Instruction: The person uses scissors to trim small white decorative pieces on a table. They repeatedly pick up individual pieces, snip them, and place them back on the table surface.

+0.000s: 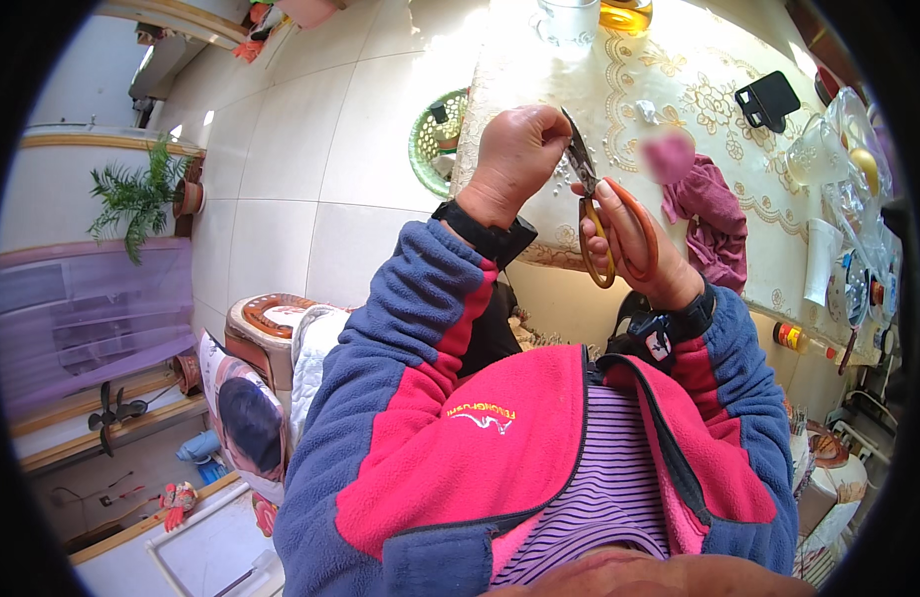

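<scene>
My right hand (pixel 646 254) grips a pair of scissors (pixel 585 168) by its orange-and-yellow handles, blades pointing up and away from me. Beside the blade tips is my left hand (pixel 516 153), its thumb and fingers pinched together. Whether something small sits between those fingertips is hidden. Small white bits (pixel 563 175) lie scattered on the patterned tablecloth (pixel 728 175) under and around the blades. A pink cloth (pixel 710 216) lies crumpled to the right of my right hand, its upper end blurred. A crumpled white scrap (pixel 646 112) lies just beyond it.
A green perforated basket (pixel 422 145) stands left of the table edge. At the far side are a glass mug (pixel 568 22) and an amber glass vessel (pixel 625 13). A black stand (pixel 768 101), a clear pitcher (pixel 810 153) and a white paper cup (pixel 823 261) are to the right.
</scene>
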Motion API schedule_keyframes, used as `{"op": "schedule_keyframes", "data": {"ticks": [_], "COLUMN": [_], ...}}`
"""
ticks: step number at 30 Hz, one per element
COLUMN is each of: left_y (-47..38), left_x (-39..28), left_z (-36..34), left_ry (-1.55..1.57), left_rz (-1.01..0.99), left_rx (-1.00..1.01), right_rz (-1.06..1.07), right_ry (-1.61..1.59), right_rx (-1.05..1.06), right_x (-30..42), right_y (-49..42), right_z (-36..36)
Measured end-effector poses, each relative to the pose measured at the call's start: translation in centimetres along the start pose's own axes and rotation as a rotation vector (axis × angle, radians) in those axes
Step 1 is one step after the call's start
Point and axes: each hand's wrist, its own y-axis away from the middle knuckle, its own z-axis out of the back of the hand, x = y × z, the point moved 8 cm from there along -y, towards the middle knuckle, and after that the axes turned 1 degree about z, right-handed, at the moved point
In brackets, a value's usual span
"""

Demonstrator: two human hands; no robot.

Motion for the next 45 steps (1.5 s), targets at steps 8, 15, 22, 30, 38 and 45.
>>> {"op": "schedule_keyframes", "data": {"ticks": [8,15,22,30,38,45], "left_y": [0.1,0.2,0.1,0.1,0.3,0.1], "left_x": [0.5,0.9,0.9,0.1,0.9,2.7], "left_z": [-0.2,-0.3,-0.5,-0.8,-1.0,-0.6], "left_ry": [-0.008,-0.012,-0.021,-0.003,-0.040,0.162], "left_rz": [0.034,0.046,0.047,-0.014,0.052,0.245], "left_rx": [0.016,0.017,0.065,0.096,0.092,0.078], "right_rz": [-0.014,-0.057,-0.036,-0.075,-0.066,-0.094], "right_ry": [0.044,0.059,0.048,-0.107,-0.038,-0.161], "right_rx": [-0.078,-0.081,0.001,-0.010,-0.065,0.069], "right_x": [-0.3,-1.0,-0.6,-0.7,-1.2,-1.0], "right_y": [-0.3,-0.7,-0.2,0.0,-0.4,-0.3], "right_z": [0.4,0.9,-0.2,-0.1,0.4,-0.3]}}
